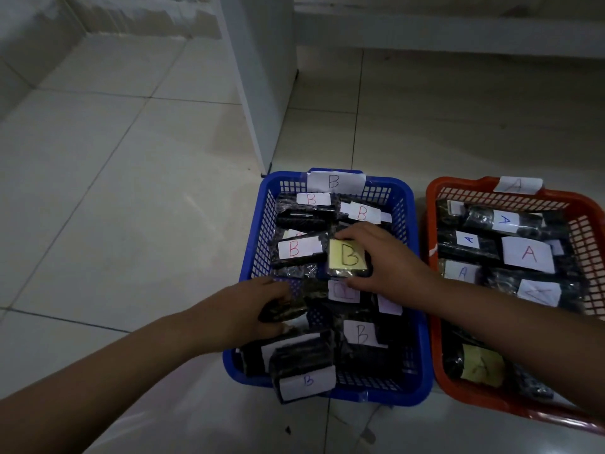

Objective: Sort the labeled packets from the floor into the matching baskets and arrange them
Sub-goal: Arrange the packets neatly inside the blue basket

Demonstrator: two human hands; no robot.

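A blue basket (pixel 252 257) tagged B stands on the floor, filled with several dark packets bearing B labels. Beside it on the right is an orange basket (pixel 435 355) tagged A, holding several A-labelled packets. My right hand (pixel 386 257) reaches into the blue basket and grips a packet with a yellow B label (pixel 345 257) from above. My left hand (pixel 248 309) is over the basket's left rim, its fingers closed on a dark packet (pixel 288 306) whose label is hidden. One B packet (pixel 306 378) hangs over the blue basket's near rim.
Pale tiled floor (pixel 114 208) spreads to the left and behind the baskets. A white cabinet or furniture leg (pixel 258 93) stands just behind the blue basket, with a low white ledge (pixel 458 34) along the back right.
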